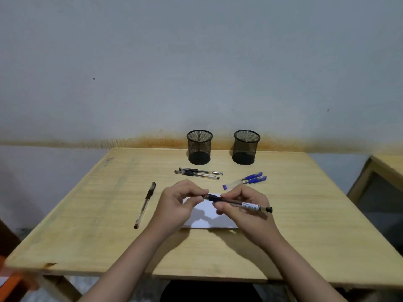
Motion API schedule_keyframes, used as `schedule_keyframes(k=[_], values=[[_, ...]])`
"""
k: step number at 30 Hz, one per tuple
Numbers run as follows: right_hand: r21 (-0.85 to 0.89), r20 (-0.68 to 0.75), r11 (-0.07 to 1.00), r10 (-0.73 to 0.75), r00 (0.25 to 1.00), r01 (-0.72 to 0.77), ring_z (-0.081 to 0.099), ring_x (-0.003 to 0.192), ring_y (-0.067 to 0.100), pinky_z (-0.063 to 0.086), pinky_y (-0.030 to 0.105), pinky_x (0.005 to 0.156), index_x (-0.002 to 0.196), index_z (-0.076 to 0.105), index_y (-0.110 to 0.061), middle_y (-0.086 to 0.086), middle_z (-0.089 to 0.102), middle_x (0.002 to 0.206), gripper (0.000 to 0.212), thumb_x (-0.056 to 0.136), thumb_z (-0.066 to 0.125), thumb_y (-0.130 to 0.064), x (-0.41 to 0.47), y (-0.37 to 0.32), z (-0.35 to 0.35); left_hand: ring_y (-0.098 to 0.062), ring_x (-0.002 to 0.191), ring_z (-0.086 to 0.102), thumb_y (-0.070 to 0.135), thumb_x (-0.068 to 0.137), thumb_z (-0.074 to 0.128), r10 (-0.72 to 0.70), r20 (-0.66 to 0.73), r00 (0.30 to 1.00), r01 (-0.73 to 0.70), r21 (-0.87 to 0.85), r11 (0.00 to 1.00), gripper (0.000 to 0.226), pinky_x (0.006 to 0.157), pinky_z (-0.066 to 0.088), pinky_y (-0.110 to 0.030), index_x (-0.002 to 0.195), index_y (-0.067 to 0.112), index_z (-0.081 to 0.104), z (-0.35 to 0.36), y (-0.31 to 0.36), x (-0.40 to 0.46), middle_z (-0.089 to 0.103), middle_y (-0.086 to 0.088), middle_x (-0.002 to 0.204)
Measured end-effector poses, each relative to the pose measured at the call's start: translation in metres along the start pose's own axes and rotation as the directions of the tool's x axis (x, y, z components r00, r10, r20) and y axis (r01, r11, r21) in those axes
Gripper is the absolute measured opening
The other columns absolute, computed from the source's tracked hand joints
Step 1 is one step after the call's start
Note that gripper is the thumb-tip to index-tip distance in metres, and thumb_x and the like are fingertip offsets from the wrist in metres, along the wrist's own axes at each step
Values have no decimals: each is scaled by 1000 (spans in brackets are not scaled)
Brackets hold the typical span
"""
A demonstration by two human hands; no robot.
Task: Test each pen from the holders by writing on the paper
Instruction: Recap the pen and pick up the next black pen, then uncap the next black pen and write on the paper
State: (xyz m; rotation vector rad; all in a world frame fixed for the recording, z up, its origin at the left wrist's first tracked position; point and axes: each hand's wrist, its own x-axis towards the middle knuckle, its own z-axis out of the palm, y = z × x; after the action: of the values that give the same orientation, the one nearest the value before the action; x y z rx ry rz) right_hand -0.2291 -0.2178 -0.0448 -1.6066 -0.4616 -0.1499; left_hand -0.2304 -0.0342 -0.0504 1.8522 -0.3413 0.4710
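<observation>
Over a small white paper (207, 211) my two hands hold one black pen (246, 205) level. My right hand (244, 205) grips its barrel near the dark grip section. My left hand (181, 201) pinches the pen's left end, where the cap sits; whether the cap is on or coming off I cannot tell. Two empty black mesh holders (199, 147) (246, 147) stand at the back of the table. Two black pens (197, 173) lie in front of the left holder, two blue pens (246, 180) lie near the right one, and another black pen (145, 204) lies at the left.
The wooden table (98, 225) ends at a wall behind the holders. A second wooden table edge (383, 168) shows at the right. An orange-brown object (11, 277) sits at the lower left below the table.
</observation>
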Motion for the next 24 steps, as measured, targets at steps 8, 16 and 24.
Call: schedule_keyframes(k=[8,16,24], values=[[-81,144,948,316,938,-307,66,62,16,54,25,62,85,76,-5,9,73,70,8,78,73,-5,-24,-10,-96,-6,89,64,-6,77,67,76,228,971,-81,13,997,29,82,47,-15,87,20,75,68,10,14,71,8,86],[-428,-414,735,358,837,-526,70,74,26,57,30,65,80,75,-12,9,74,74,7,74,78,-12,-106,-15,-179,-6,121,49,30,84,63,79,563,823,-155,89,984,53,95,35,-12,134,23,46,200,28,4,52,8,133],[-401,-751,474,320,578,-784,66,66,15,54,32,63,72,67,-17,3,68,67,11,76,75,-12,-213,-12,-239,-18,143,18,46,93,39,49,823,566,-498,294,816,50,116,14,-48,141,31,34,282,36,-9,22,5,156]])
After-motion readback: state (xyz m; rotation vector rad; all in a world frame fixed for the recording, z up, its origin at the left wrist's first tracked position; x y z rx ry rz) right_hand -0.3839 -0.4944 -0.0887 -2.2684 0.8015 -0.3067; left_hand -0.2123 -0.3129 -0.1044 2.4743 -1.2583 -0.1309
